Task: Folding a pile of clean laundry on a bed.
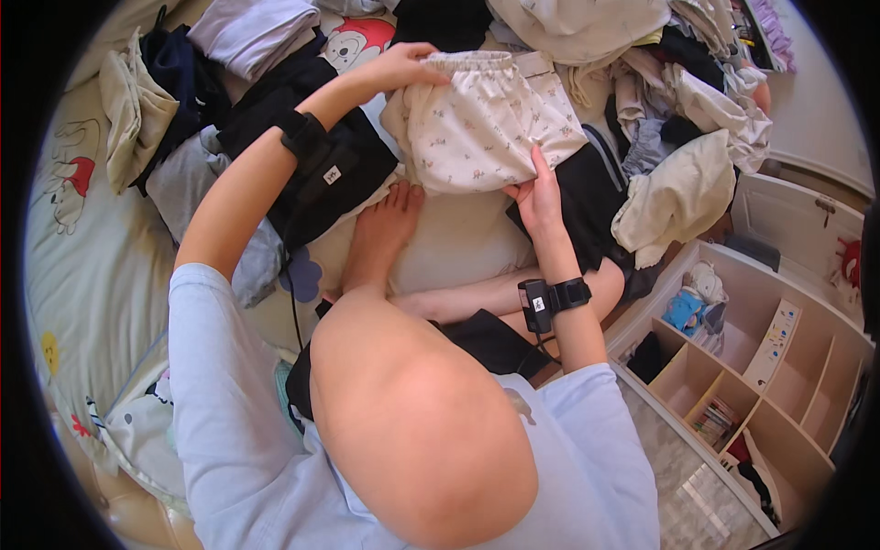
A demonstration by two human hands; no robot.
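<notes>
Stretched between my hands is a white floral garment (481, 130) with a gathered elastic waistband, folded into a compact shape. My left hand (407, 67) grips it at the upper left, by the waistband. Fingers and thumb of my right hand (538, 192) pinch its lower right edge. Black folded clothing (344, 182) lies to the left, near my bare foot (385, 227). Another black garment (584, 199) with a grey stripe lies just right of the floral one. Part of the sheet beneath is hidden by the garment.
Folded beige trousers (137, 117) and a lilac folded garment (254, 31) lie at the upper left of the bed. A heap of mixed clothes (660, 103) spreads at the upper right. Beside the bed stands an open shelf unit (742, 405) with divided compartments.
</notes>
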